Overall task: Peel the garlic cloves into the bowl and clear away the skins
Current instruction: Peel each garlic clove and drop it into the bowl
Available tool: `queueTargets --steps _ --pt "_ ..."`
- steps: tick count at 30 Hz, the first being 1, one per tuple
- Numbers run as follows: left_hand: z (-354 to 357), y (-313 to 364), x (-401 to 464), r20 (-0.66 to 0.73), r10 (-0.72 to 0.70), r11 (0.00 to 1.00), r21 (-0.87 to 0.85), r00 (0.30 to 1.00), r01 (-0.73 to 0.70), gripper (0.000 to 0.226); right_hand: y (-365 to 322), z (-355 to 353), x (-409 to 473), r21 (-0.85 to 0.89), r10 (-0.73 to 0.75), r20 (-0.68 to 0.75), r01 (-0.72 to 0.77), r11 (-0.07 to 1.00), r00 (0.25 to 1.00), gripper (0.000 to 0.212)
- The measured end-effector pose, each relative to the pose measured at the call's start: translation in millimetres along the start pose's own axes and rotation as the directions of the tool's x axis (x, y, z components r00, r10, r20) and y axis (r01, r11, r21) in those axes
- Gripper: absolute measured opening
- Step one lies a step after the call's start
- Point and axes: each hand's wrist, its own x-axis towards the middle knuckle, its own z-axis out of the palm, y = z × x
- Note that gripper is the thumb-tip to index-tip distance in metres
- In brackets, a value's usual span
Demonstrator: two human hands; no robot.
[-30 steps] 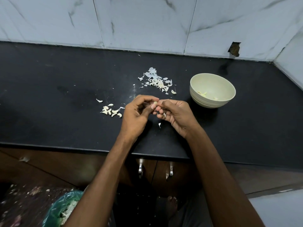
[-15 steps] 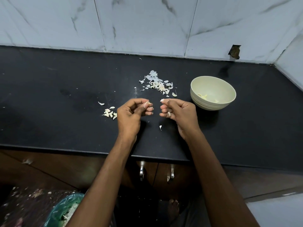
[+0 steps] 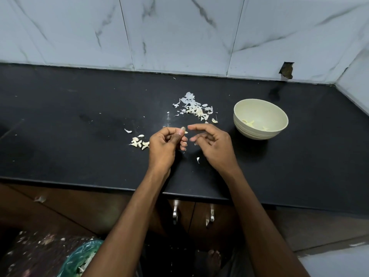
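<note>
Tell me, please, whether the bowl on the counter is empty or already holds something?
Not empty: the upright bowl holds a few pale pieces at its bottom, probably peeled garlic, and is mostly unfilled.

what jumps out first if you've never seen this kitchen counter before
Two bare hands meet over the front middle of the black counter: the left hand pinches a small garlic clove, the right hand open beside it. Behind them lies a pile of white skins, and a pale bowl stands to the right.

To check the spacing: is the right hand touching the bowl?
Apart. In the head view, bare black countertop shows between the right hand and the bowl.
</note>
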Motion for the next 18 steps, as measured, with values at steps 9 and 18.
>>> queueTargets --steps 9,18 --pt "2 3 -8 0.085 0.034 0.989 0.141 0.996 -0.046 0.014 -7 -2 -9 -0.003 -0.021 -0.101 0.021 1.0 0.995 0.009" --pt "0 -6 -1 0.043 0.13 0.958 0.253 0.991 -0.136 0.044 -43 -109 10 -0.33 -0.183 -0.398 0.045 0.943 0.899 0.013"
